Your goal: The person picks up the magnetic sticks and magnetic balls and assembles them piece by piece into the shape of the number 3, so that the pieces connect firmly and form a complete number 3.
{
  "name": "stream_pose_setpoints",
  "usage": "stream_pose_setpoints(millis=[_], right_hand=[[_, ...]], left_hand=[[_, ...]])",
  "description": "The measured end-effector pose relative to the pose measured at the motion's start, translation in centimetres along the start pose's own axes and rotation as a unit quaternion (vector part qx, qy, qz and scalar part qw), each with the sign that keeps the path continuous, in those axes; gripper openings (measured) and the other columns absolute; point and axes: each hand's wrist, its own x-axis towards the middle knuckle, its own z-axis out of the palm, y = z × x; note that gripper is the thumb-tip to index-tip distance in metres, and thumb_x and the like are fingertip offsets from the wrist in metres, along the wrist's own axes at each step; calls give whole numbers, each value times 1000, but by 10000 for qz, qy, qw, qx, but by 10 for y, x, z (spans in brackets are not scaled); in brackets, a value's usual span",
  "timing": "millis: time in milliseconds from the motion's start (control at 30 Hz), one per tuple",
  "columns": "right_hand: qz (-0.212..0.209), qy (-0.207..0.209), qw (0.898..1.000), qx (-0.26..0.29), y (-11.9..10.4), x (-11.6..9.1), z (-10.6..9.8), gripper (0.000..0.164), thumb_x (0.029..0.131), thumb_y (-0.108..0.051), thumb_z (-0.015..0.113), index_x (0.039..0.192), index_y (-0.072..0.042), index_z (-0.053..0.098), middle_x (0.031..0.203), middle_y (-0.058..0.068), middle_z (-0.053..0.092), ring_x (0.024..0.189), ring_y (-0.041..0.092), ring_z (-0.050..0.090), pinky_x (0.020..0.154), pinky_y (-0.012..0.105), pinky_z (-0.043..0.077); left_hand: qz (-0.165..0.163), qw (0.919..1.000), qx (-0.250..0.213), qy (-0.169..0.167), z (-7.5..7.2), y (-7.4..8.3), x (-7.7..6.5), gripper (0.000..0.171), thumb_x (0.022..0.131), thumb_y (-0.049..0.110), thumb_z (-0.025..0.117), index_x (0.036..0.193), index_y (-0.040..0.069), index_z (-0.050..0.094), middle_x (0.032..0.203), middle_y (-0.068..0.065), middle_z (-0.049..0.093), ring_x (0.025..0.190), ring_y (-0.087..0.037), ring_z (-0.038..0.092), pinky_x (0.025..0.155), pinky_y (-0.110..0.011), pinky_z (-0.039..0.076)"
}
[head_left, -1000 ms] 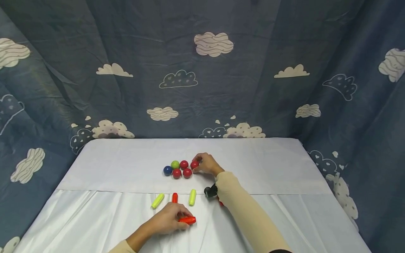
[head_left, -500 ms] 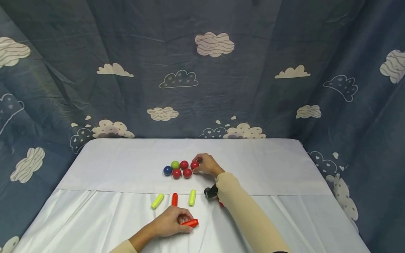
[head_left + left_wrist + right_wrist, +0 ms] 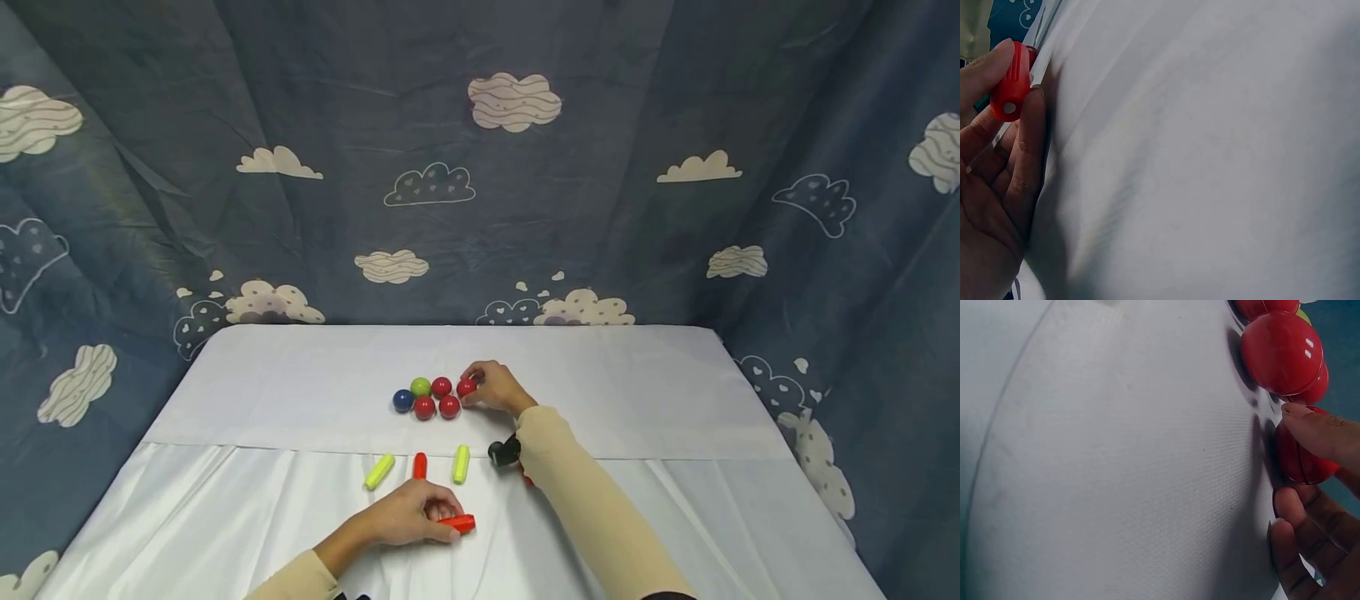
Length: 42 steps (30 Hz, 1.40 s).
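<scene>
Two hands are gripping small things. Thumb and fingers of the left hand [image 3: 408, 512] are pinching a red stick [image 3: 463, 523], which is jutting out past the fingertips toward the right; from the wrist view, one rounded end is showing a pale dot. Thumb and fingers of the right hand [image 3: 495, 386] are pinching a red ball [image 3: 466, 387], with the lower fingers curling loosely beneath it, near the white cloth [image 3: 645, 392]. Just left of this ball, three other red balls [image 3: 424, 407], a green ball [image 3: 421, 387] and a blue ball [image 3: 402, 401] are lying close together, the blue one at the left end. Between this cluster and the left hand, two yellow sticks [image 3: 461, 464] are lying apart, flanking a second red stick [image 3: 420, 465] that the hand is partly hiding. Something red [image 3: 527, 477] is peeking from behind the right sleeve [image 3: 592, 508], too covered to identify. Behind the cloth, a dark blue curtain [image 3: 585, 217] with pale clouds is hanging.
</scene>
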Motion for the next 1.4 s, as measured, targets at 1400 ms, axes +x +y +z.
stream_pose_setpoints(millis=[1400], right_hand=[[-630, -696, 9842, 1498, 38, -112, -33, 40, 80, -9, 77, 117, -3, 62, 109, 10, 64, 78, 18, 64, 71, 30, 53]], left_hand=[[-192, 9982, -495, -273, -4, -2, 2, 9, 85, 18, 74, 92, 12, 72, 64, 4, 58, 58, -5, 47, 54, -17, 36]])
